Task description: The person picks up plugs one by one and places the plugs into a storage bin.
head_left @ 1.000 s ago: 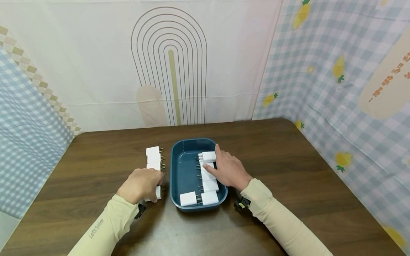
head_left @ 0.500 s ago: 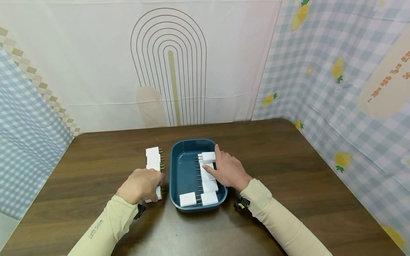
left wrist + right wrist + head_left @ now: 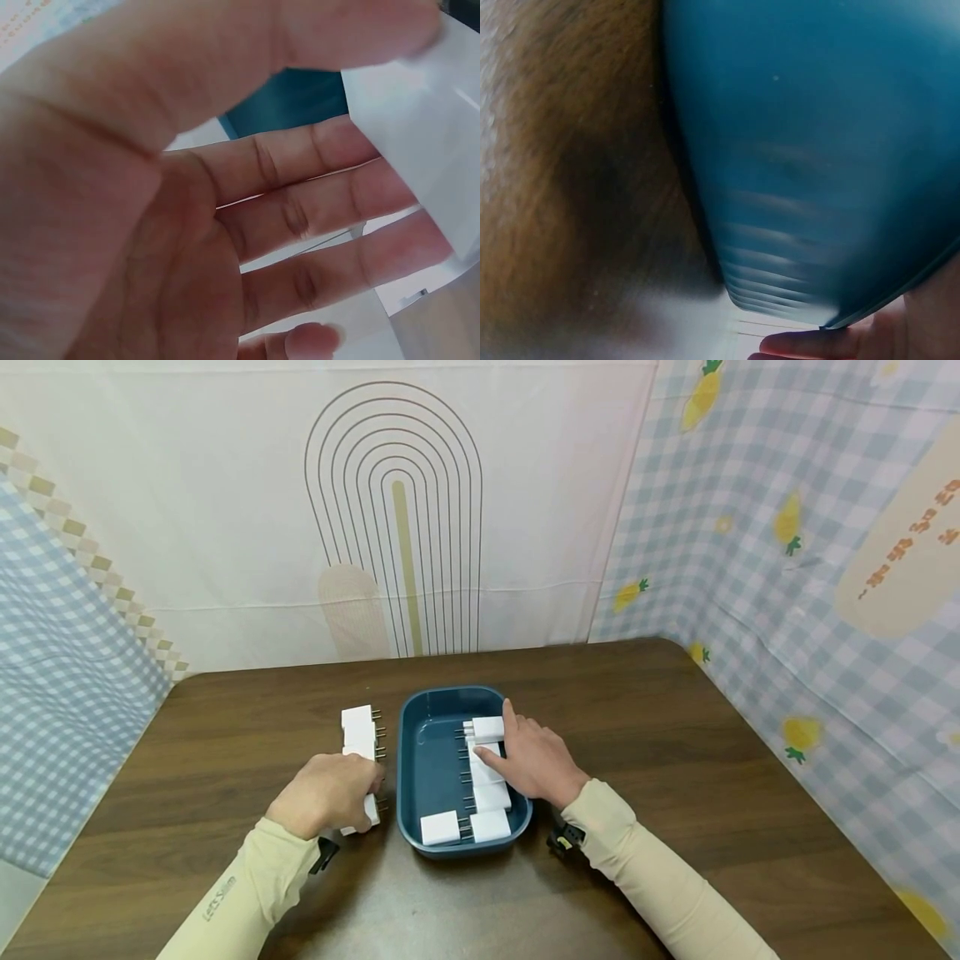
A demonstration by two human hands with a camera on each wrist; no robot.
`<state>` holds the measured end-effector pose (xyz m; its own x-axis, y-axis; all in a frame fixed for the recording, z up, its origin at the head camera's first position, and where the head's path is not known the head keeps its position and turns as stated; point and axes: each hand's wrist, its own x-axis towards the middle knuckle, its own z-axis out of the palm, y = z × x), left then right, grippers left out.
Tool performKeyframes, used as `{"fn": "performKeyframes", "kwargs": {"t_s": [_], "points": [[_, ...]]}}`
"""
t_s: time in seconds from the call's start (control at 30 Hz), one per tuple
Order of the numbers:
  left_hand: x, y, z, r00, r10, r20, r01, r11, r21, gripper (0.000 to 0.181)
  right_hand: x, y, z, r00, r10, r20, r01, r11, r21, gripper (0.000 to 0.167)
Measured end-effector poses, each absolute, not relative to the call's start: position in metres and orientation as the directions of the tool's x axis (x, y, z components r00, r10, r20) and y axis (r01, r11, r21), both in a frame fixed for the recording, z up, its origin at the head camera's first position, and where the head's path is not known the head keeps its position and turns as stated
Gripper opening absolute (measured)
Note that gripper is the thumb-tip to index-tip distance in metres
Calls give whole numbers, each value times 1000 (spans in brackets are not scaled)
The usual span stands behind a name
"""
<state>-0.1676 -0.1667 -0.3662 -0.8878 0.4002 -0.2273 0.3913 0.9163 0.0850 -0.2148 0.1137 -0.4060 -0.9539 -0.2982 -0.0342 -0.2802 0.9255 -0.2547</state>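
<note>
In the head view, my left hand (image 3: 327,794) is over the lower part of a column of white plugs (image 3: 358,727) with metal pins pointing right. The left wrist view shows a white plug (image 3: 424,124) pinched between the thumb and several fingers of my left hand (image 3: 225,217). My right hand (image 3: 537,758) holds the right rim of a blue tray (image 3: 402,777), thumb inside over the white plugs (image 3: 489,768) and the other fingers outside. The right wrist view has the tray's outer wall (image 3: 802,150), with fingers of my right hand (image 3: 832,345) at its lower edge.
Inside the tray, another white plug (image 3: 440,827) lies at the lower left, its pins facing the plug beside it. The wooden table (image 3: 645,718) ends at a cloth backdrop (image 3: 540,527) behind and checked cloth (image 3: 750,568) on the right.
My left hand has shifted slightly left, and the white plug at its fingertips has tilted a little. My right hand and the tray have stayed in place.
</note>
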Motion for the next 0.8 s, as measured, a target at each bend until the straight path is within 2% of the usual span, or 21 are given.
{"fn": "performKeyframes", "kwargs": {"t_s": [0.37,0.8], "points": [[-168,-169,-358,-893,386,-229,377,922,85,26,-215,114,-405,-954,-298,-36,-280,927,-250,94],[-165,-172,-350,-897,409,-166,401,912,81,24,-215,114,-407,-954,-297,-36,-277,924,-262,95]]}}
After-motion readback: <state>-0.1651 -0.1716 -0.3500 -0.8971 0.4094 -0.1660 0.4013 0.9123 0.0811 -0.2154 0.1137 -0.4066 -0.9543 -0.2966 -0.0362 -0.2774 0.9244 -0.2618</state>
